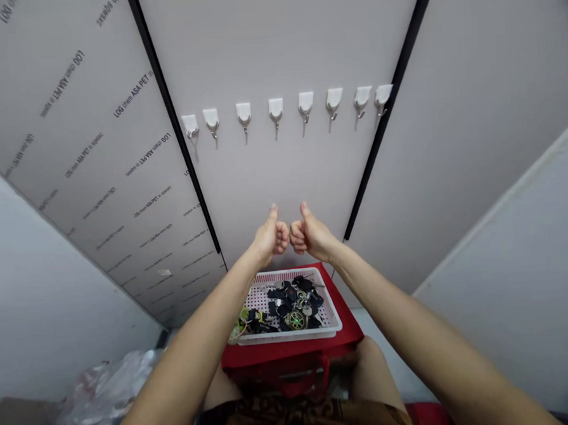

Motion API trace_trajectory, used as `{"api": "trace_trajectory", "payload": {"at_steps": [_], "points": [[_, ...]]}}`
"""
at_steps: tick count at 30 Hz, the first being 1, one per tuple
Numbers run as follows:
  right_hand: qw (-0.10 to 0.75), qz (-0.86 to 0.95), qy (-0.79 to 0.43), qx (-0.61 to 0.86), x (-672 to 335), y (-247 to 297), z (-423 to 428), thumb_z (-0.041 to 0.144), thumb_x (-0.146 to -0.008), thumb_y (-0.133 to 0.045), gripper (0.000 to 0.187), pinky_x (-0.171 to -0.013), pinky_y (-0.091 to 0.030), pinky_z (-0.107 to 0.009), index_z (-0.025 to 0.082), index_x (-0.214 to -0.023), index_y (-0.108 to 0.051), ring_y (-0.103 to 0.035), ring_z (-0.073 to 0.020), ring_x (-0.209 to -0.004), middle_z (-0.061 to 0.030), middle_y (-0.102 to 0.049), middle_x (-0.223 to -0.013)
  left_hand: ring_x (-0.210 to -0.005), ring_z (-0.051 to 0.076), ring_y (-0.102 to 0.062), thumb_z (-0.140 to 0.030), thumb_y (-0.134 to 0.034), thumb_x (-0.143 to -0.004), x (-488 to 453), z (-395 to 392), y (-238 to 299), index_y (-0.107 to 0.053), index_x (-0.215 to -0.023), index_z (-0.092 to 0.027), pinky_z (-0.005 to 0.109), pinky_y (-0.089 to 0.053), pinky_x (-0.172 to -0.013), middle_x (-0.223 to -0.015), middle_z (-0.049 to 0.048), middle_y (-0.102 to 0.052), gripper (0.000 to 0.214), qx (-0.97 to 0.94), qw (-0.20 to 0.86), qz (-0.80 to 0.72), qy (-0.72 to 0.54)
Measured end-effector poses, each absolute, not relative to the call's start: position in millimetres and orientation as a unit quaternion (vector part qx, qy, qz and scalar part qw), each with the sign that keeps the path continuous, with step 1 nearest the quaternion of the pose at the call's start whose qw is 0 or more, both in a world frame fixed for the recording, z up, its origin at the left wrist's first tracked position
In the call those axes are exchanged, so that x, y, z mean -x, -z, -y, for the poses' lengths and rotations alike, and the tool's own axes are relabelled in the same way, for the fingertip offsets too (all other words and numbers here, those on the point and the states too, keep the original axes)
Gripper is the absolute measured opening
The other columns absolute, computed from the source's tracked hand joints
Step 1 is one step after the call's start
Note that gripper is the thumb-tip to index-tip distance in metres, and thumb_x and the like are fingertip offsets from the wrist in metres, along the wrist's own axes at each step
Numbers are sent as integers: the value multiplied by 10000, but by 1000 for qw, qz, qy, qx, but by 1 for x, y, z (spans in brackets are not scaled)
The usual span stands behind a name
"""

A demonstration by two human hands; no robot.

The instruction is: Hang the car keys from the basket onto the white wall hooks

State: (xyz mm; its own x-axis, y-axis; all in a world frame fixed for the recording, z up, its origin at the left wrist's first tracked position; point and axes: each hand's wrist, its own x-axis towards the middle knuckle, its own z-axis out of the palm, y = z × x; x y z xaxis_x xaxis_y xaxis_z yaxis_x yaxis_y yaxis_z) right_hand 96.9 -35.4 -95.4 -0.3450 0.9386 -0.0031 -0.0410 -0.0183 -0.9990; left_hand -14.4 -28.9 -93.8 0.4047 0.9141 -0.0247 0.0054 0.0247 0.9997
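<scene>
You're facing grey laminate wall panels (275, 48), the L one w/ repeated black "LOG chem ASA PET" print (97, 203). Black trim strips (172, 117) run btwn panels. Lower L, a crumpled clear plastic bag (103, 399) lies next to a cardboard box (19, 423), both well apart from your hands.

Main container: a red bag (291, 355) just past your knees (373, 366), w/ patterned brown cloth (299, 424) over your lap. On it sits a white perforated plastic basket (334, 317), tilted in view by the lens, holding a heap of mostly black key fobs and keychains (289, 304), some metal rings, plus a round green-and-gold fob (296, 319). A yellow-green fob (244, 314) sits near the L end, and a few items reach the rim there. Exact item count: can't tell.

Above the basket, 8 white adhesive wall hooks (275, 108) run in a row, all w/ metal hook tips, nothing hanging.

Grip: L hand (269, 237) and R hand (312, 233) both closed in fists, thumbs up, holding nothing. Knuckles almost touching, just above the basket's far rim, not on it.
</scene>
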Motion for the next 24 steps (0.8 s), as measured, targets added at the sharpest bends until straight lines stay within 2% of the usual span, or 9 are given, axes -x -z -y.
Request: {"api": "trace_trajectory", "payload": {"at_steps": [2,5,9,12,16,19,22,24], "points": [[389,602,-516,468,-102,123,40,580,-646,-197,491,-349,-237,-193,169,-400,-306,-291,-50,-298,55,-295,-324,-316,52,-337,-559,-212,-640,17,30,123,-396,-445,-156,188,-255,-377,-350,-34,-386,483,-626,530,-460,-340],[292,714,-332,543,-113,166,49,419,-636,-395,332,-424,-288,-206,155,-434,-407,-372,-71,-386,32,-392,-386,-419,70,-406,-392,-425,-604,24,36,168,-488,-512,-139,189,-299,-440,-436,-24,-471,277,-713,386,-530,-249],[189,809,-133,541,-132,198,63,189,-617,-445,105,-615,-320,-242,161,-589,-543,-456,-127,-646,-27,-545,-640,-542,95,-459,-260,-457,-599,24,51,206,-548,-687,-163,197,-333,-515,-590,-9,-538,159,-791,302,-508,-161],[153,820,-89,544,-143,204,70,169,-613,-462,164,-683,-300,-268,191,-740,-561,-432,-160,-796,-38,-555,-805,-697,139,-471,-224,-486,-581,18,63,216,-545,-760,-184,231,-347,-621,-718,19,-543,193,-841,230,-471,-132],[131,820,-62,554,-143,205,73,175,-622,-463,234,-695,-284,-280,207,-844,-533,-410,-172,-845,-41,-540,-885,-839,172,-430,-201,-479,-591,12,68,221,-513,-858,-192,263,-324,-720,-850,47,-517,269,-863,163,-462,-120],[119,806,-27,579,-133,206,69,192,-638,-448,245,-686,-269,-302,197,-872,-516,-409,-191,-846,-59,-552,-871,-834,174,-435,-215,-465,-604,11,66,223,-490,-894,-182,269,-326,-720,-857,55,-515,293,-854,161,-480,-120],[104,802,-27,588,-123,207,66,218,-645,-443,195,-671,-258,-323,191,-815,-536,-438,-204,-807,-65,-581,-796,-794,172,-455,-226,-469,-597,13,64,224,-501,-856,-171,265,-338,-689,-807,50,-530,267,-844,182,-490,-118],[128,799,-44,585,-121,208,65,227,-666,-419,167,-676,-255,-322,193,-763,-551,-460,-193,-782,-55,-590,-766,-750,157,-471,-219,-465,-598,14,62,225,-502,-841,-171,253,-346,-664,-770,37,-540,251,-829,209,-503,-122]]}}
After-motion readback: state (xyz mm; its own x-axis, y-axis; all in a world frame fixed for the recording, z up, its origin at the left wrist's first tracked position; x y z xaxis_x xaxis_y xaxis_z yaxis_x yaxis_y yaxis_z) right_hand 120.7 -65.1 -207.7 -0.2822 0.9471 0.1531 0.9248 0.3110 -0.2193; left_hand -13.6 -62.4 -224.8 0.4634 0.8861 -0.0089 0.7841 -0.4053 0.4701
